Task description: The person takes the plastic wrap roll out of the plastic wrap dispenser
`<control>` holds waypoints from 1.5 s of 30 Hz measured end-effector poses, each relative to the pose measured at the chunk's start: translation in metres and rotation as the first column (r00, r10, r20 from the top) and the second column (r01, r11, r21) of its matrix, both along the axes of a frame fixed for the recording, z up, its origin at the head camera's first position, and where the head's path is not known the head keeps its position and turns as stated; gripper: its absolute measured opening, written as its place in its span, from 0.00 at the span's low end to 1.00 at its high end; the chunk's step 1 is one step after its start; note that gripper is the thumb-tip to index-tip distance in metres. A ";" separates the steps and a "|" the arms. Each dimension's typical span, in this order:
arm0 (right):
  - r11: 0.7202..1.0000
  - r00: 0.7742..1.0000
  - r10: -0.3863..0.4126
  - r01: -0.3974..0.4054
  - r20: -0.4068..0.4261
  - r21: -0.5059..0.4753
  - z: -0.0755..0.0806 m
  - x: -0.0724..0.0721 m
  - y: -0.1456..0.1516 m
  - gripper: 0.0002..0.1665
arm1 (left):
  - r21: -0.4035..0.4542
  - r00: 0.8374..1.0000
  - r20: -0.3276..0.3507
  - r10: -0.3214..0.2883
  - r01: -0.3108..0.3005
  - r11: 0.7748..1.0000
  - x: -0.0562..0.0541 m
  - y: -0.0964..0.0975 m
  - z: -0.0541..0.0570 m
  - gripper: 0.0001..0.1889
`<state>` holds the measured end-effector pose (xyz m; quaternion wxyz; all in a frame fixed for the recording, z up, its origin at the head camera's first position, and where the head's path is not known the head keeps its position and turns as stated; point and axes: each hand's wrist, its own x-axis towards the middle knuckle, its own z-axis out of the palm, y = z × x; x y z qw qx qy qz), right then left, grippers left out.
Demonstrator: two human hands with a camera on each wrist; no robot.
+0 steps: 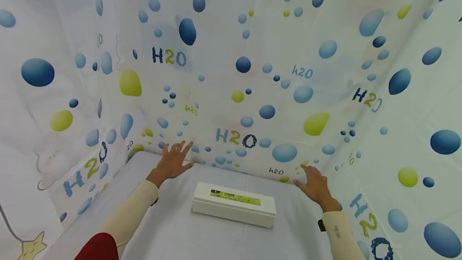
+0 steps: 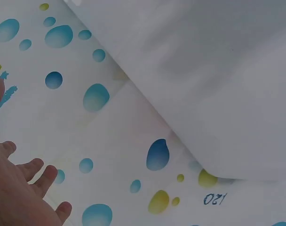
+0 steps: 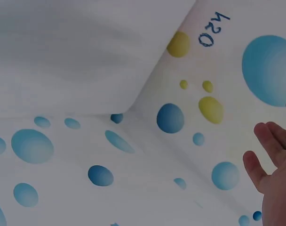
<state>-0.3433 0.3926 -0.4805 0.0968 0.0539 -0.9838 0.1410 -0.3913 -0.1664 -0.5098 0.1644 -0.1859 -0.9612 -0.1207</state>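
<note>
A long white box [image 1: 234,204] with a lid and a yellow-green label lies on the white-covered table, between the two hands in the head view. My left hand [image 1: 172,161] is held up beyond its left end, fingers spread, touching nothing that I can see. On the other side, my right hand [image 1: 313,183] is raised past the box's right end, its fingers also spread and holding nothing. The left wrist view catches part of the left hand [image 2: 27,188] at its lower left edge. At the right edge of the right wrist view, fingers of the right hand [image 3: 277,165] show.
White curtains [image 1: 216,71] printed with blue and green drops and "H2O" lettering enclose the table [image 1: 162,228] at the back and both sides. A yellow star print [image 1: 32,247] shows at the lower left.
</note>
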 end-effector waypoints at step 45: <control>0.942 0.952 0.110 -0.008 0.285 -0.337 -0.136 0.033 -0.055 0.63 | 0.072 0.979 0.187 -0.084 0.072 0.995 0.007 0.019 -0.036 0.42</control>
